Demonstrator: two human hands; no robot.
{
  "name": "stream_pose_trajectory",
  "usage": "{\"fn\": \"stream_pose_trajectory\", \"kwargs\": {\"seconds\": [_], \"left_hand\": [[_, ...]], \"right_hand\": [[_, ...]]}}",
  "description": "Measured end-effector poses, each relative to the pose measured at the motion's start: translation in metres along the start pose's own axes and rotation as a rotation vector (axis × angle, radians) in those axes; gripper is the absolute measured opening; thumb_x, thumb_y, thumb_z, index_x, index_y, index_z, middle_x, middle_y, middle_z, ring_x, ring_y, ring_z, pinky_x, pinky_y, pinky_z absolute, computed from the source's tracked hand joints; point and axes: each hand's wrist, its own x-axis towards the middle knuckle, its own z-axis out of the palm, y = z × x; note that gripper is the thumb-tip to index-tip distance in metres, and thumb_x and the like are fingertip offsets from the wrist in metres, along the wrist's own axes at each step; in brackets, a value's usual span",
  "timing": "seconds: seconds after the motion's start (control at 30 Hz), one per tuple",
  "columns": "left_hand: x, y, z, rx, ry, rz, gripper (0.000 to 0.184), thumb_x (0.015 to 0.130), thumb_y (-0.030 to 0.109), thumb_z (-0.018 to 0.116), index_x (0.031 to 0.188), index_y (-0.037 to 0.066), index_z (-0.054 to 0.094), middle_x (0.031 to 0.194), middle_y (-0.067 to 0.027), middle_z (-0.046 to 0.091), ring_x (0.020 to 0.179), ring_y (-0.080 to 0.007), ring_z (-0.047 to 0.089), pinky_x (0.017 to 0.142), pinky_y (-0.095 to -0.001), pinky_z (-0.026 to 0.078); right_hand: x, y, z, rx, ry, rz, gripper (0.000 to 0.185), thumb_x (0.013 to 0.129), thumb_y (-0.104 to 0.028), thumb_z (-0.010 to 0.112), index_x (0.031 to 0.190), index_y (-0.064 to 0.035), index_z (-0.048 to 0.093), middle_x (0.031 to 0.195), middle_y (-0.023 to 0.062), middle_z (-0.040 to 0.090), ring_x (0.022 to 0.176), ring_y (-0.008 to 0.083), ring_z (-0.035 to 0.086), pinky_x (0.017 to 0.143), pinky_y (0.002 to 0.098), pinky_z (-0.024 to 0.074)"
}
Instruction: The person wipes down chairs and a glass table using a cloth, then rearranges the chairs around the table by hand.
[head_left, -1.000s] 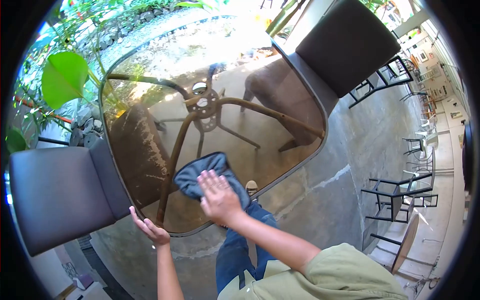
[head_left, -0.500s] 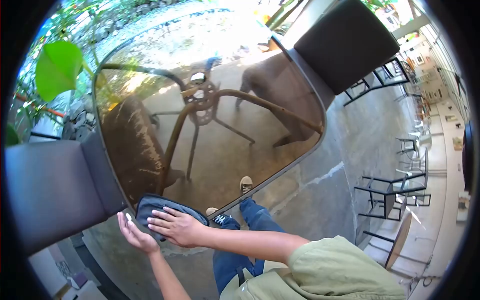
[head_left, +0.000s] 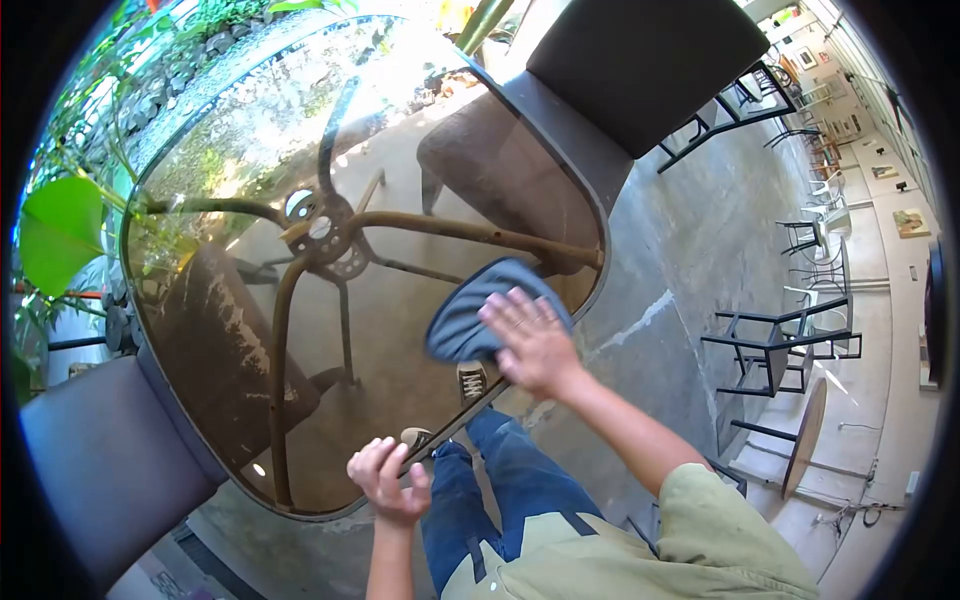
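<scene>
A glass table top (head_left: 400, 310) with a dark rim spans the middle of the view, its curved brown legs showing through. On its near right part lies a blue-grey cloth (head_left: 470, 310), pressed flat under my right hand (head_left: 532, 345), whose fingers are stretched out. My left hand (head_left: 388, 482) is at the near edge of the table, fingers slightly bent and apart, holding nothing. Both of my shoes are near the table's edge, one of them seen through the glass.
A dark chair (head_left: 645, 70) stands at the upper right and a grey-purple chair (head_left: 120, 450) at the lower left. Green plants (head_left: 62, 235) line the left side. Black-framed chairs (head_left: 775, 350) and a round wooden table (head_left: 805, 440) are on the right.
My right hand and the cloth have moved from the near left corner to the right side of the glass. My left hand has shifted right along the near edge. The view has shifted too.
</scene>
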Motion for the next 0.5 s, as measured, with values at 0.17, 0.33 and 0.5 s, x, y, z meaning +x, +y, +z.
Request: {"fn": "stream_pose_trajectory", "kwargs": {"seconds": [0.17,0.33,0.5], "left_hand": [[-0.001,0.005,0.018,0.125,-0.076,0.062,0.034,0.08,0.026,0.059,0.109,0.009,0.062,0.118,-0.0102,0.057,0.105,-0.0275,0.055,0.097,-0.0414,0.038],[0.001,0.004,0.023,0.244,-0.072,0.062,0.036,0.078,0.03,0.059,0.109,0.01,0.061,0.116,-0.0103,0.057,0.105,-0.0283,0.054,0.097,-0.0419,0.036],[0.003,0.005,0.028,0.299,-0.043,-0.038,0.04,0.077,0.034,0.061,0.11,0.012,0.061,0.119,-0.0105,0.055,0.106,-0.0285,0.053,0.099,-0.0447,0.034]], "right_hand": [[0.021,0.116,-0.021,-0.041,0.085,0.339,0.061,0.095,-0.027,0.041,0.155,-0.0179,0.03,0.162,0.0009,0.026,0.15,0.0266,0.022,0.119,0.0498,0.0208],[0.046,0.173,-0.003,0.35,0.38,0.362,0.054,0.098,-0.019,0.043,0.151,-0.0116,0.038,0.158,0.0079,0.035,0.141,0.0283,0.038,0.112,0.0359,0.0351],[0.034,0.164,0.032,0.691,0.599,0.751,0.042,0.103,-0.024,0.039,0.138,-0.0045,0.052,0.126,0.0195,0.063,0.107,0.0347,0.063,0.092,0.0376,0.0481]]}}
